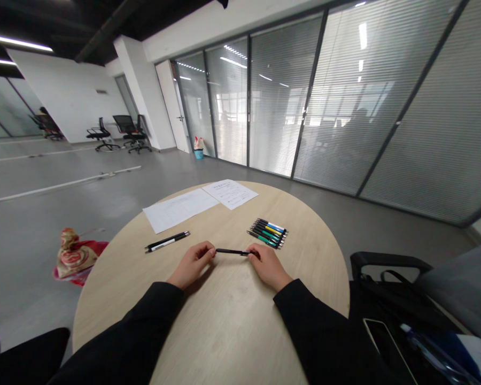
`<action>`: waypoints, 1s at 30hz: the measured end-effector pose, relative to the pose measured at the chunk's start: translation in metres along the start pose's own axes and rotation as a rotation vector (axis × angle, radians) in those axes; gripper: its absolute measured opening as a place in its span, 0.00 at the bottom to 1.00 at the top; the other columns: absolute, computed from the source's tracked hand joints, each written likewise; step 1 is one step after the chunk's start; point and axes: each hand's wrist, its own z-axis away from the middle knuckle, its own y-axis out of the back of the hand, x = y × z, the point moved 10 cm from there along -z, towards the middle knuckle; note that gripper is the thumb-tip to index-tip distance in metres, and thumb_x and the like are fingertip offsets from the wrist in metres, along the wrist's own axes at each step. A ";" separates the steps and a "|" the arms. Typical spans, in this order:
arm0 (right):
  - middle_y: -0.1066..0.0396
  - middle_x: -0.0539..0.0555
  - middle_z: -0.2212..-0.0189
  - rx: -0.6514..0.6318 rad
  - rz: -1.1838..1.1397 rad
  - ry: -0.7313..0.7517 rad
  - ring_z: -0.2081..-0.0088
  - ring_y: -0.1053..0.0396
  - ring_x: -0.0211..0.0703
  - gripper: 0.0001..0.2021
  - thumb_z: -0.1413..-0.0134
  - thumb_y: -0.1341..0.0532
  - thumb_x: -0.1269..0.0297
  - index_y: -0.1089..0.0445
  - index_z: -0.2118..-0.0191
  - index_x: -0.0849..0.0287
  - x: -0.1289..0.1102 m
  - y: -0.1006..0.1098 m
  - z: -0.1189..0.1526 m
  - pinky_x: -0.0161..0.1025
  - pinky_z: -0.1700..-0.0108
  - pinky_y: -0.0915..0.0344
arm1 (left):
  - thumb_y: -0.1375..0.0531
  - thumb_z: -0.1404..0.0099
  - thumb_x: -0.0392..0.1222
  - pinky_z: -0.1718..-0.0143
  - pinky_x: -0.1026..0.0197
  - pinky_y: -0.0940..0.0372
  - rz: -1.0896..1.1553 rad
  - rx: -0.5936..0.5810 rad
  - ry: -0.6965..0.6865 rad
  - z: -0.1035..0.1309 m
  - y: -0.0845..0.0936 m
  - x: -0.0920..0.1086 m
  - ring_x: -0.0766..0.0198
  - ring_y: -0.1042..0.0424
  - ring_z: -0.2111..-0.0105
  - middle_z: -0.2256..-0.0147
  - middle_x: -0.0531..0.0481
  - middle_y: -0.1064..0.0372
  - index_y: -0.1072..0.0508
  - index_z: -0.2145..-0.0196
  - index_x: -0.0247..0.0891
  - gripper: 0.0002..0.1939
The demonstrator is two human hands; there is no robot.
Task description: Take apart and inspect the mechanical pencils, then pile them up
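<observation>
A black pen (pixel 231 252) spans the gap between my two hands, level and just above the round table (pixel 224 331). My left hand (pixel 195 261) pinches its left end between thumb and fingers. At the other end, where a clip shows, my right hand (pixel 268 264) grips it the same way. Beyond my right hand lies a row of several pens (pixel 268 233) with green, yellow, blue and white parts, side by side. Left of my left hand, a black-and-white pair of pens (pixel 167 242) rests on the tabletop.
Two printed paper sheets (pixel 180 209) lie at the table's far edge. A black chair (pixel 390 262) on the right bears a phone (pixel 388 350) and a bottle (pixel 436 353). A red and tan bag (pixel 78 256) sits on the floor at left. Glass partitions stand behind.
</observation>
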 end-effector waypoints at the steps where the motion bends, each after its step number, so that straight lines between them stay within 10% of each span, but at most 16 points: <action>1: 0.27 0.50 0.69 0.001 0.000 0.000 0.66 0.32 0.42 0.07 0.43 0.41 0.72 0.25 0.64 0.57 0.000 0.000 0.000 0.36 0.63 0.41 | 0.44 0.32 0.53 0.72 0.64 0.43 -0.008 -0.004 -0.001 0.000 0.000 -0.001 0.65 0.39 0.74 0.76 0.54 0.36 0.32 0.71 0.37 0.17; 10: 0.26 0.51 0.69 0.016 -0.014 0.014 0.66 0.31 0.42 0.07 0.43 0.42 0.72 0.25 0.64 0.57 -0.001 0.001 0.000 0.37 0.62 0.40 | 0.47 0.30 0.55 0.73 0.63 0.44 -0.132 0.018 -0.025 0.001 0.001 0.006 0.65 0.40 0.76 0.77 0.56 0.38 0.33 0.71 0.38 0.19; 21: 0.25 0.52 0.67 0.128 -0.040 -0.049 0.63 0.29 0.45 0.07 0.41 0.43 0.69 0.27 0.63 0.58 0.011 0.010 -0.001 0.39 0.59 0.37 | 0.50 0.33 0.41 0.63 0.56 0.37 -0.518 0.351 -0.041 0.003 0.047 -0.002 0.57 0.32 0.68 0.67 0.47 0.30 0.32 0.62 0.38 0.09; 30: 0.25 0.53 0.67 0.148 -0.021 -0.055 0.65 0.30 0.44 0.07 0.42 0.43 0.69 0.26 0.62 0.58 0.014 0.011 -0.001 0.39 0.60 0.37 | 0.49 0.30 0.44 0.55 0.52 0.35 -0.751 0.101 -0.089 -0.005 0.022 -0.018 0.51 0.29 0.59 0.60 0.42 0.30 0.28 0.60 0.37 0.13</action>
